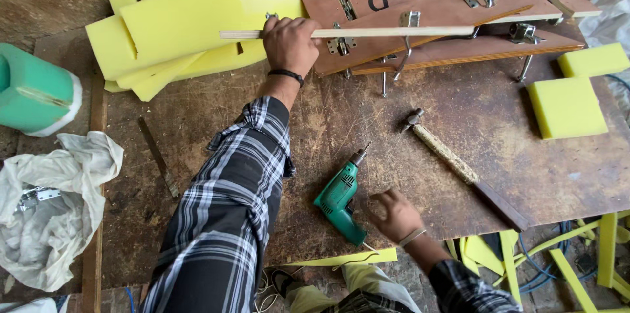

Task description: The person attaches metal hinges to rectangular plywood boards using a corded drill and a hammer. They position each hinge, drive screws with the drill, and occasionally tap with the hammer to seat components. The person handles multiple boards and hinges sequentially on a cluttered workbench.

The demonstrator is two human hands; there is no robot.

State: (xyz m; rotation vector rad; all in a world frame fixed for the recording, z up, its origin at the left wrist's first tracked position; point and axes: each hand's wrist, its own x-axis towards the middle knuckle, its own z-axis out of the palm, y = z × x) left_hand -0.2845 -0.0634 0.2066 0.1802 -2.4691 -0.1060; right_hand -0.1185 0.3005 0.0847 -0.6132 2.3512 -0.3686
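Head view looks straight down on a worn wooden surface point(367, 123), where the left hand point(289, 42) reaches far forward, its fingers clamped around a thin pale wooden strip point(394, 32) that lies across a stack of brown plywood boards point(446, 18) fitted with metal hinges and brackets; the grip sits near the strip's left end, which seems to steady it flat against the boards. Just behind and left of that hand a pile of yellow foam sheets point(190, 18) leans over the surface's far edge. The right hand point(396, 213) rests near the front edge, fingers loosely curled and holding nothing, just beside the handle of a green electric drill point(340, 196) that lies on its side with the chuck pointing away from the person, so the handle is within easy reach. A hammer point(453, 159) with a pale wrapped handle lies diagonally to the right of the drill, apart from it. Two more yellow foam blocks point(567, 106) sit at the right, a crumpled white bag point(46, 208) and a green container point(36, 90) at the left, and yellow foam offcuts point(577, 260) lie on the floor below
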